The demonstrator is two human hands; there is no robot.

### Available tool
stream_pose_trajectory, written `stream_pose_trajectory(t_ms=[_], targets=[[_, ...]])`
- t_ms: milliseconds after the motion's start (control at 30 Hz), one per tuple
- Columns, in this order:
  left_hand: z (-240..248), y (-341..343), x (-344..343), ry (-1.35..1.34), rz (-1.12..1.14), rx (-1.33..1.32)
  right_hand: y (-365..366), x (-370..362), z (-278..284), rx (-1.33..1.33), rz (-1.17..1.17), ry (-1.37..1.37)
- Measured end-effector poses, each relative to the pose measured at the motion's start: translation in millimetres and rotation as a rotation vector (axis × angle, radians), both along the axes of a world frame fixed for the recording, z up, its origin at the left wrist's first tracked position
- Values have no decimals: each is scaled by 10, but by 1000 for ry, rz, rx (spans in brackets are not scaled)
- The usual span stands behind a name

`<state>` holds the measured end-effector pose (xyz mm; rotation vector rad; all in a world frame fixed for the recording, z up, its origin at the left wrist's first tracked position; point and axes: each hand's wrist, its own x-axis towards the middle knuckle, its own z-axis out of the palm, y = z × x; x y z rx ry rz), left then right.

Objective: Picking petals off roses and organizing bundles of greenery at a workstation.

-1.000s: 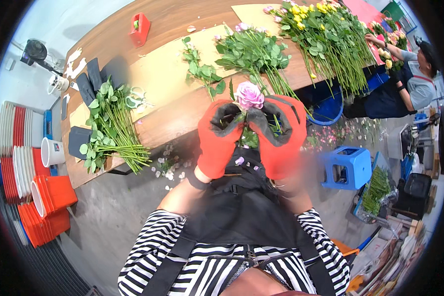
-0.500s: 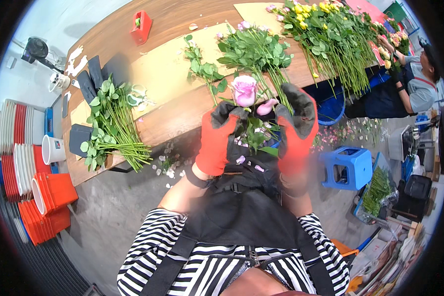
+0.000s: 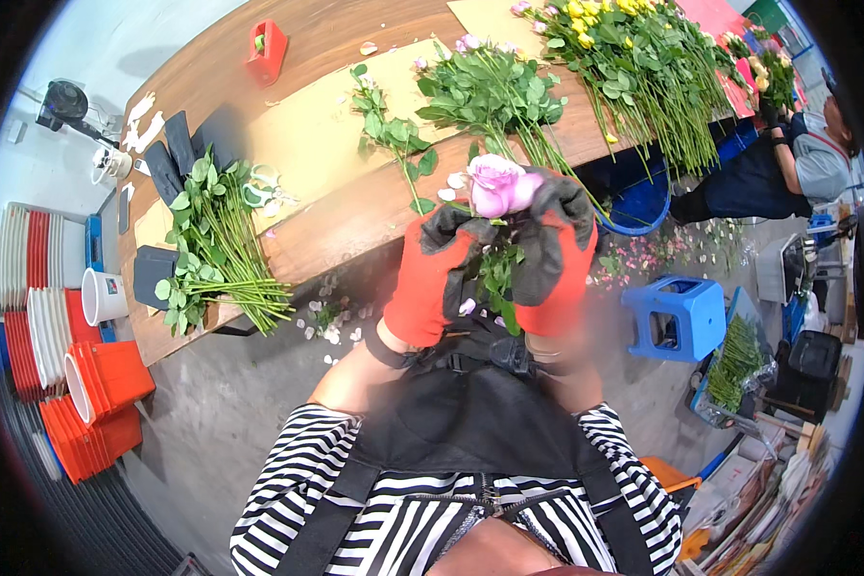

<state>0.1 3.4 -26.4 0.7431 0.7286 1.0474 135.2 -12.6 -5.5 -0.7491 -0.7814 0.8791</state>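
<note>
A pink rose (image 3: pixel 494 184) stands upright just off the table's near edge, its leafy stem hanging below. My left hand (image 3: pixel 432 274), in a red and dark grey work glove, is closed round the stem right under the bloom. In a matching glove, my right hand (image 3: pixel 557 252) has its fingers pinched at the right side of the bloom, on an outer petal; the fingertips are partly hidden. Green leaves (image 3: pixel 499 274) of the stem show between the two hands. Loose white petals (image 3: pixel 448 192) lie on the table near the bloom.
Across the wooden table (image 3: pixel 326 226) lie leafy cut stems (image 3: pixel 226 250), scissors (image 3: pixel 262 187), a red tape dispenser (image 3: pixel 266 53), pink roses (image 3: pixel 490 91) and yellow roses (image 3: pixel 634 77). A blue bucket (image 3: pixel 640 206) and blue stool (image 3: pixel 677 319) stand right. A co-worker (image 3: pixel 787 163) is at far right.
My right hand has moved left from beside the rose onto its bloom. The pink petal seen near its fingers is no longer apart from the flower. The co-worker's arm has come down.
</note>
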Motion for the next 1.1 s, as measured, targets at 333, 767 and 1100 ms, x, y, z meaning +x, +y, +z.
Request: stream_pose_trajectory(t_ms=[333,767,1100], targets=[[71,26,18,194,183,232,-120,79,437,-96,-167,-573],[154,28,35,-202,40,-139,-90,-87,86,-91,-52,-109],[263,29,26,204,265,256,-118,64,458,5,-202,-522]])
